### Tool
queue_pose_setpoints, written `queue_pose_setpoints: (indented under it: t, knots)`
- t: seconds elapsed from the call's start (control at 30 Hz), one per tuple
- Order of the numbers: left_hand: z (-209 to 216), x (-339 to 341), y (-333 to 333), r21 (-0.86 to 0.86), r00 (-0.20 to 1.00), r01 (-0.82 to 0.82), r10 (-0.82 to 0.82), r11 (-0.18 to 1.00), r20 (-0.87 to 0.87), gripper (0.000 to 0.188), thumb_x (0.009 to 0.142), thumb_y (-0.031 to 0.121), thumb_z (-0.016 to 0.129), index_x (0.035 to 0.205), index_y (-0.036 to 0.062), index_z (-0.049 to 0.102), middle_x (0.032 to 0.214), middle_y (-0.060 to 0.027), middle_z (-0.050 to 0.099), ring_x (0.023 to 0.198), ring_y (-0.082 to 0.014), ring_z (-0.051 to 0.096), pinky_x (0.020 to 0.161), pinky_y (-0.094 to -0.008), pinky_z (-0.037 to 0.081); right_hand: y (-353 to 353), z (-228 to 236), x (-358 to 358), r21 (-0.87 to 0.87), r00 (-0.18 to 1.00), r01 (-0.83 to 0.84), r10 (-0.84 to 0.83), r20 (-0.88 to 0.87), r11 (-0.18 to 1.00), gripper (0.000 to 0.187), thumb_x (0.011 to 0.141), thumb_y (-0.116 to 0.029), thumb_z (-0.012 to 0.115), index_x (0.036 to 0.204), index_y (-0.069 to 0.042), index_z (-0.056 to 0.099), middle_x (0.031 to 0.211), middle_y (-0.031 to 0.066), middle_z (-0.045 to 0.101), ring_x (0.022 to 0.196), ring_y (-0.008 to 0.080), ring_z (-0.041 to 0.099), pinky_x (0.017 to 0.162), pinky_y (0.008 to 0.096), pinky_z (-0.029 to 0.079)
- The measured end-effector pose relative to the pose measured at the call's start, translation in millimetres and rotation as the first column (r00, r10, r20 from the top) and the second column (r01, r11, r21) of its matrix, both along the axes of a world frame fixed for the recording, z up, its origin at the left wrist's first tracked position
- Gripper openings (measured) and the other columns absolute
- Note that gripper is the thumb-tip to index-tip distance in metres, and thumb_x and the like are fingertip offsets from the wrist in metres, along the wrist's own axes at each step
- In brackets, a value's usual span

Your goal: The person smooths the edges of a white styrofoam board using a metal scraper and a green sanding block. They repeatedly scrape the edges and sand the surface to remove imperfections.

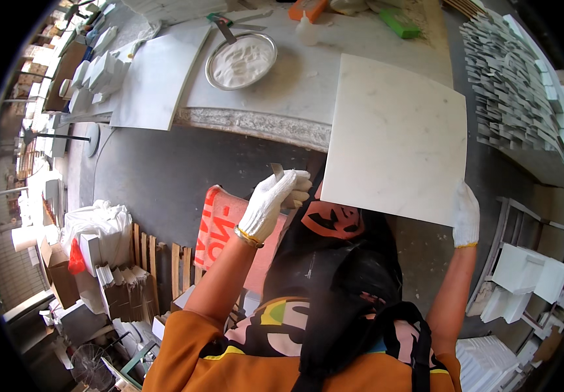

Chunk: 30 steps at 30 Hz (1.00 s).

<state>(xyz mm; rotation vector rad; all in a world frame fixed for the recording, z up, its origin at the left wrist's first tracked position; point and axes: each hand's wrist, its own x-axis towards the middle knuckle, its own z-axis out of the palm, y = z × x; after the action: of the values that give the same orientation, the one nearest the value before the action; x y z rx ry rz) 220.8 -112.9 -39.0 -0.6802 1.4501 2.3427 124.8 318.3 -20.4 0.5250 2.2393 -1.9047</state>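
My right hand (pixel 467 214), in a white knit glove, grips the lower right edge of a square white marble tile (pixel 396 137). The tile is tilted over the front edge of a stone-topped workbench (pixel 262 117). To the left of the tile and apart from it, my gloved left hand (pixel 274 201) is closed around a small scraper (pixel 277 171); its flat metal blade pokes out above the fingers, and the handle is hidden. On the bench stands a round metal bowl (pixel 241 60) of white powder or paste, with a putty knife (pixel 225 30) leaning on its rim.
Another marble slab (pixel 159 78) overhangs the bench front at left. A white squeeze bottle (pixel 307 29) and a green block (pixel 400 24) lie at the back. Stacked stone strips (pixel 514 85) stand at right. Wooden pallets (pixel 180 268) and wrapped goods (pixel 97 225) are at lower left.
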Motion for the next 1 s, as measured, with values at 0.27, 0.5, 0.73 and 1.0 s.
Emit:
queue_pose_setpoints:
  t: [0.27,0.5,0.73,1.0]
  knots:
    - [5.9,1.5,6.5,-0.020,1.000,0.020,-0.020,1.000,0.013,0.047,0.104,0.033,0.059,0.131,-0.0047,0.060,0.113,-0.0134,0.068,0.091,-0.0165,0.064,0.082,-0.0322,0.052,0.4,-5.2,5.4,-0.002,0.999,0.045,-0.045,0.005,0.999,0.059,0.103,-0.039,0.062,0.136,0.010,0.056,0.127,0.0081,0.064,0.115,0.0137,0.058,0.100,0.0270,0.044]
    - [-1.0,6.2,12.5,0.023,0.999,0.030,-0.030,0.999,0.014,0.047,0.104,0.032,0.058,0.132,-0.0058,0.060,0.117,-0.0161,0.069,0.095,-0.0198,0.066,0.086,-0.0345,0.053,4.4,-7.0,33.3,0.010,0.989,0.022,-0.023,0.147,1.000,0.056,0.101,-0.049,0.060,0.128,0.001,0.062,0.086,0.0031,0.069,0.064,0.0079,0.061,0.050,0.0228,0.046]
    - [-3.2,4.5,17.0,0.045,0.998,0.065,-0.064,0.997,-0.017,0.049,0.105,0.031,0.059,0.137,-0.0058,0.056,0.117,-0.0179,0.070,0.094,-0.0203,0.069,0.084,-0.0324,0.056,13.2,-5.1,52.3,0.050,0.987,0.028,-0.036,0.157,0.998,0.059,0.101,-0.056,0.054,0.122,-0.001,0.064,0.088,0.0063,0.070,0.062,0.0127,0.064,0.051,0.0243,0.047]
    - [1.9,4.9,21.4,-0.036,0.995,0.092,-0.093,0.995,-0.026,0.049,0.106,0.034,0.055,0.137,-0.0038,0.057,0.115,-0.0155,0.072,0.092,-0.0198,0.071,0.081,-0.0320,0.054,14.5,4.8,48.4,0.038,0.976,0.114,-0.119,0.181,0.993,0.063,0.102,-0.062,0.046,0.121,-0.006,0.069,0.092,0.0049,0.072,0.074,0.0137,0.066,0.062,0.0287,0.048]
